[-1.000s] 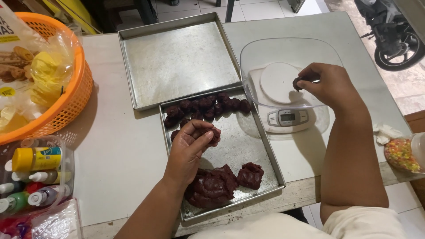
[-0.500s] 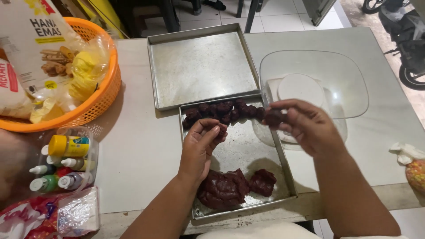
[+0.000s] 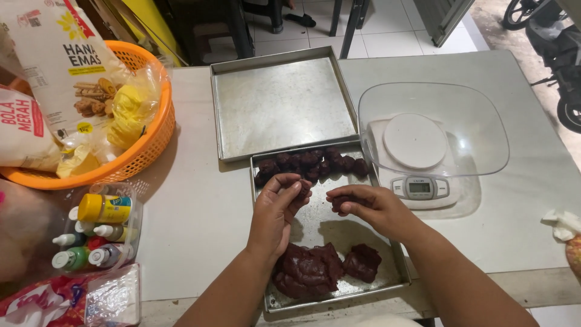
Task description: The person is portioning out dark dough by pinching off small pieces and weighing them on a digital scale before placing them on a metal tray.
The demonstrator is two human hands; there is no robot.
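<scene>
My left hand (image 3: 275,215) hovers over the near metal tray (image 3: 396,266) with a small piece of dark brown dough (image 3: 302,189) pinched at its fingertips. My right hand (image 3: 375,209) faces it, fingers curled around another small dough piece (image 3: 342,201). A large lump of the same dough (image 3: 308,270) and a smaller lump (image 3: 363,261) lie at the tray's near end. Several rolled dough balls (image 3: 311,161) line the tray's far end.
An empty metal tray (image 3: 281,106) lies beyond. A white digital scale (image 3: 417,154) under a clear bowl (image 3: 478,130) stands right. An orange basket (image 3: 130,154) of packets sits left, and a clear tub of small bottles (image 3: 97,233) stands nearer. A motorbike wheel (image 3: 569,112) shows far right.
My right hand came away from the scale and down to the near tray with a dough piece, meeting my left hand. The view shifted slightly.
</scene>
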